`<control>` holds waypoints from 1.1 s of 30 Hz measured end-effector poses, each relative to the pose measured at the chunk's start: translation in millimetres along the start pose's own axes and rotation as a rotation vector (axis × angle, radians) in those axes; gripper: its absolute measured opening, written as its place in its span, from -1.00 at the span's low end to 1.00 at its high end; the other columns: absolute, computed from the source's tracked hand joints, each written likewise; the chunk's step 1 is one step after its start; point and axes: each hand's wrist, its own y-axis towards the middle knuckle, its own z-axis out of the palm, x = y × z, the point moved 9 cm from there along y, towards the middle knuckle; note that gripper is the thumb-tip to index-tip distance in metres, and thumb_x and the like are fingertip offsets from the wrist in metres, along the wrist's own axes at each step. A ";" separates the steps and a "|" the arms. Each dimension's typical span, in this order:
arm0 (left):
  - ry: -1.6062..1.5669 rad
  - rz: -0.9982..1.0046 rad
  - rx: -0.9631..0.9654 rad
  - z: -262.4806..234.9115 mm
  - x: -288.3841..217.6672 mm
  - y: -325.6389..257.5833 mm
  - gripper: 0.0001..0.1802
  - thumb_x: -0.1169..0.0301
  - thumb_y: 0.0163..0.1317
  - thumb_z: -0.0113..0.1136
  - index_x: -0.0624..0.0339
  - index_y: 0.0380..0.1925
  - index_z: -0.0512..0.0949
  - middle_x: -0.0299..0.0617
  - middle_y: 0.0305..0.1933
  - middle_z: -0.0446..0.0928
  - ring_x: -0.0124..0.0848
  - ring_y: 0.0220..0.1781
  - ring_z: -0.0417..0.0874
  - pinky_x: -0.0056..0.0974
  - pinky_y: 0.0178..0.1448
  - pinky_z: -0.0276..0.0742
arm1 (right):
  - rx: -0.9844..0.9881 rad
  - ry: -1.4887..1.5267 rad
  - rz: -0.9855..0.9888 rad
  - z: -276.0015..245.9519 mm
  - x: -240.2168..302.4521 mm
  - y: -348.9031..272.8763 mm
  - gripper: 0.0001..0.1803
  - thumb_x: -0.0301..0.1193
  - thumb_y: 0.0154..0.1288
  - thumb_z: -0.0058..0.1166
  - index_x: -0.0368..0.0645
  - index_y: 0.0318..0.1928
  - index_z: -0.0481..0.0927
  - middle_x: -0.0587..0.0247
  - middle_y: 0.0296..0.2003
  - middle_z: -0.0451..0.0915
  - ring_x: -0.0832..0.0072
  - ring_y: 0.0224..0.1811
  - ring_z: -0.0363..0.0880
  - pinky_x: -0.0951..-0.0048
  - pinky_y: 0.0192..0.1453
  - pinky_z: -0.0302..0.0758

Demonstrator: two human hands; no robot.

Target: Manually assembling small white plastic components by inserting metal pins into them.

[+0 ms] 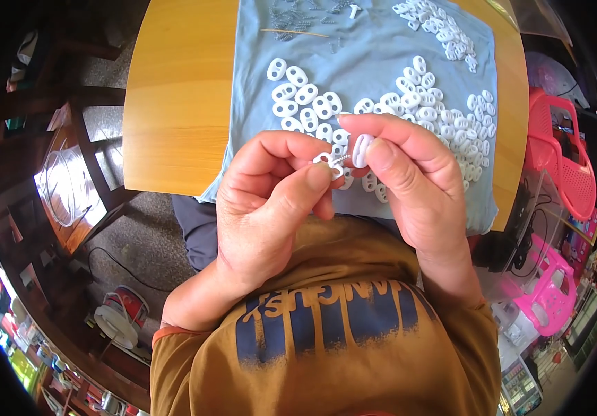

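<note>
Over the cloth, my two hands face each other with a small white part in each. My left hand pinches a small white plastic piece with round openings between thumb and fingers. A thin metal coil spring sticks out of it toward the right. Thumb and forefinger of my right hand grip a white oval plastic piece, which is turned on edge. The spring's tip is close to this oval piece; whether they touch I cannot tell. Behind my fingers lie several loose white two-hole oval pieces.
A light blue cloth covers much of the wooden table. Springs lie scattered at its far side, near a white T-shaped piece. More small white pieces form piles at the right. Pink plastic chairs stand right of the table.
</note>
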 end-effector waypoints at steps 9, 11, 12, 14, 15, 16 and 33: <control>0.062 -0.022 0.024 2.3 2.6 0.7 -0.89 0.60 0.16 0.05 0.31 -0.28 0.43 -0.22 -0.37 0.52 -0.63 -0.45 0.45 -0.55 -0.39 0.41 | -0.014 0.006 0.030 -3.0 -0.4 0.4 -0.77 -0.40 0.26 -0.01 -0.30 -0.15 0.45 0.35 -0.32 0.50 0.70 -0.35 0.41 0.66 -0.24 0.36; 0.062 -0.020 0.022 1.8 2.3 0.3 -0.89 0.60 0.16 0.05 0.31 -0.28 0.43 -0.22 -0.37 0.52 -0.63 -0.45 0.45 -0.55 -0.39 0.41 | -0.004 0.020 0.019 -2.8 0.2 0.8 -0.80 -0.45 0.27 -0.02 -0.30 -0.15 0.46 0.38 -0.34 0.49 0.73 -0.33 0.40 0.70 -0.22 0.36; 0.061 -0.020 0.022 1.9 2.3 0.3 -0.89 0.60 0.16 0.05 0.31 -0.29 0.43 -0.22 -0.36 0.52 -0.63 -0.45 0.45 -0.55 -0.39 0.41 | 0.003 0.034 0.008 -2.5 1.4 0.9 -0.83 -0.49 0.27 -0.02 -0.30 -0.16 0.47 0.41 -0.36 0.48 0.77 -0.32 0.38 0.74 -0.20 0.36; 0.069 -0.023 0.021 1.0 2.6 0.1 -0.89 0.60 0.16 0.05 0.31 -0.28 0.43 -0.23 -0.37 0.52 -0.63 -0.45 0.45 -0.55 -0.39 0.41 | -0.001 0.031 -0.002 -3.8 2.7 1.3 -0.84 -0.50 0.27 -0.02 -0.30 -0.16 0.48 0.41 -0.36 0.48 0.77 -0.32 0.38 0.74 -0.20 0.36; 0.078 -0.026 0.020 0.5 3.1 0.0 -0.88 0.60 0.16 0.05 0.30 -0.28 0.43 -0.23 -0.37 0.52 -0.64 -0.45 0.46 -0.55 -0.39 0.40 | -0.006 0.029 -0.013 -4.5 3.8 1.3 -0.84 -0.50 0.27 -0.02 -0.30 -0.17 0.49 0.42 -0.35 0.48 0.77 -0.32 0.38 0.74 -0.21 0.35; 0.077 -0.026 0.019 0.3 3.7 0.1 -0.88 0.60 0.16 0.05 0.30 -0.28 0.43 -0.23 -0.37 0.52 -0.64 -0.45 0.46 -0.55 -0.39 0.40 | -0.006 0.029 -0.012 -4.5 3.9 1.3 -0.84 -0.50 0.27 -0.02 -0.30 -0.17 0.49 0.42 -0.35 0.48 0.77 -0.32 0.38 0.74 -0.21 0.35; 0.155 -0.018 -0.015 -1.5 6.2 -2.7 -0.86 0.63 0.15 0.05 0.28 -0.26 0.44 -0.28 -0.40 0.51 -0.68 -0.47 0.44 -0.57 -0.38 0.39 | -0.028 -0.647 -0.365 10.2 37.9 -3.3 -0.84 -0.63 0.13 0.03 -0.29 -0.23 0.54 0.23 -0.47 0.50 0.51 -0.47 0.45 0.59 -0.40 0.38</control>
